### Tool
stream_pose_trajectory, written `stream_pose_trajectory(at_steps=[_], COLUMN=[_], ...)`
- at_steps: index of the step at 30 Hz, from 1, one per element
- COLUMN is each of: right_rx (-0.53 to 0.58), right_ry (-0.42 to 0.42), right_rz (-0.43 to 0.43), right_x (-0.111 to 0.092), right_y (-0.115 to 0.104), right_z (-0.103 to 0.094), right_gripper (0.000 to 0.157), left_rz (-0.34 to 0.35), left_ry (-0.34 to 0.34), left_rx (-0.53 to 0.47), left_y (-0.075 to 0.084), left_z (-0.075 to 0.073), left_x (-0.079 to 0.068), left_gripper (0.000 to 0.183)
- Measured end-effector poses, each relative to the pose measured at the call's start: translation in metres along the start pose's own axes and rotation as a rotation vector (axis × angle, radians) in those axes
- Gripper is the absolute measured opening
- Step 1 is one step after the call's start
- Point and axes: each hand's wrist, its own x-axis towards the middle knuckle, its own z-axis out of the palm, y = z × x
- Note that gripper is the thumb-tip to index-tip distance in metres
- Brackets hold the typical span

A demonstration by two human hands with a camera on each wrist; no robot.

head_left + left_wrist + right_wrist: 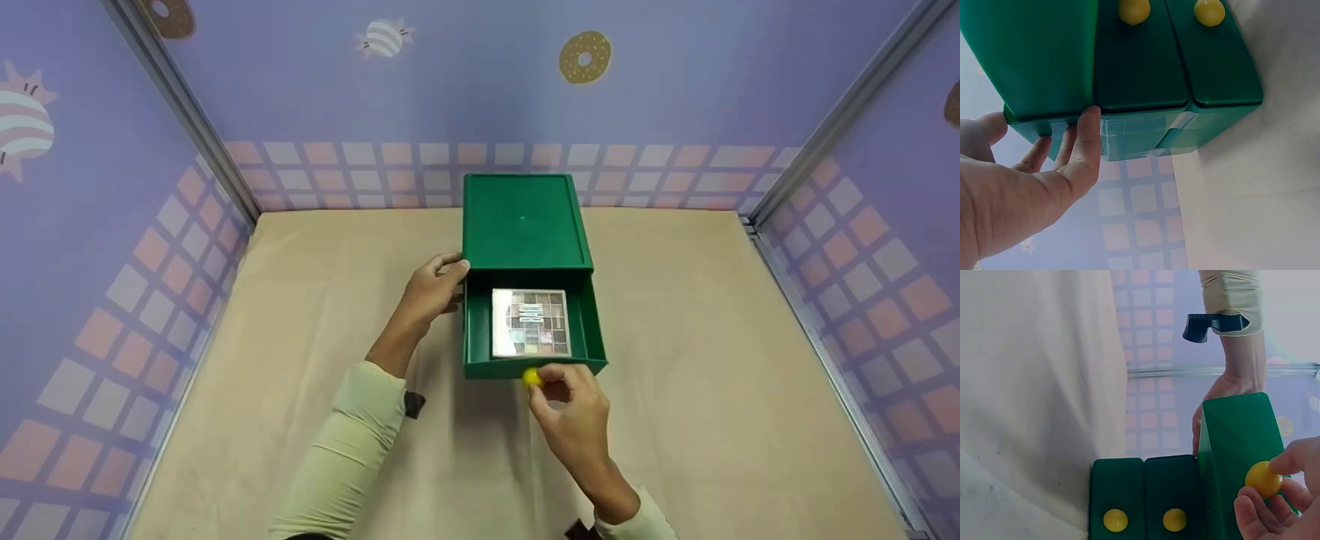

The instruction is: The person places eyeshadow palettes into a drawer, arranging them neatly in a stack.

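A green drawer cabinet stands on the table with its top drawer pulled out. Inside that drawer lies an eyeshadow palette, its many small pans showing beside a shiny strip. My right hand pinches the round yellow knob on the drawer's front between thumb and fingers. My left hand is at the cabinet's left side near the front, thumb at the top corner. In the left wrist view its fingers lie fairly straight against the side wall.
Below the open drawer are two more drawers, a middle one and a bottom one, both pushed in, each with a yellow knob. A beige cloth covers the table. Patterned purple walls with metal corner rails enclose it.
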Motion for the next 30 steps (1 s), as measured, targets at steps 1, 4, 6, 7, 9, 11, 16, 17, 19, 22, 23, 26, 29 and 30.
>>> stream_pose_trajectory(at_steps=[1, 4, 6, 7, 9, 11, 16, 17, 19, 22, 23, 26, 29, 30], right_rx=[0.000, -0.001, -0.001, -0.002, -0.003, -0.006, -0.009, -0.010, -0.013, -0.025, -0.027, -0.030, -0.030, -0.028], right_ry=[0.002, 0.012, 0.025, 0.031, 0.042, 0.049, 0.052, 0.053, 0.056, 0.064, 0.066, 0.065, 0.056, 0.051], right_rz=[-0.003, -0.021, -0.039, -0.047, -0.060, -0.067, -0.060, -0.058, -0.055, -0.054, -0.054, -0.049, -0.036, -0.030], right_x=[0.001, 0.006, 0.010, 0.012, 0.017, 0.023, 0.037, 0.040, 0.046, 0.056, 0.059, 0.069, 0.078, 0.081], right_y=[0.000, 0.000, 0.001, 0.001, 0.002, 0.003, 0.005, 0.005, 0.006, 0.007, 0.008, 0.011, 0.013, 0.013], right_z=[0.000, 0.002, 0.003, 0.004, 0.005, 0.007, 0.012, 0.013, 0.016, 0.020, 0.022, 0.026, 0.030, 0.031], right_gripper=[0.019, 0.020, 0.020, 0.020, 0.020, 0.020, 0.018, 0.018, 0.017, 0.015, 0.015, 0.014, 0.014, 0.014], left_rz=[-0.003, -0.015, -0.024, -0.027, -0.030, -0.030, -0.026, -0.026, -0.027, -0.031, -0.031, -0.034, -0.032, -0.032], left_ry=[0.001, 0.009, 0.015, 0.018, 0.021, 0.018, 0.011, 0.011, 0.009, 0.007, 0.005, 0.005, 0.006, 0.006], left_rx=[0.000, 0.004, 0.007, 0.008, 0.009, 0.002, -0.011, -0.012, -0.014, -0.007, -0.005, -0.002, 0.003, 0.004], left_y=[0.000, 0.000, 0.000, 0.000, 0.000, 0.001, 0.001, 0.001, 0.002, 0.002, 0.002, 0.001, 0.001, 0.001], left_z=[0.000, 0.000, 0.000, 0.000, 0.000, 0.000, 0.000, 0.000, 0.000, -0.001, -0.001, -0.001, 0.000, 0.000], left_x=[0.000, 0.001, 0.001, 0.001, 0.001, 0.001, 0.001, 0.001, 0.001, 0.000, 0.000, 0.000, 0.001, 0.002], left_gripper=[0.049, 0.049, 0.048, 0.048, 0.048, 0.047, 0.046, 0.046, 0.046, 0.046, 0.047, 0.047, 0.047, 0.048])
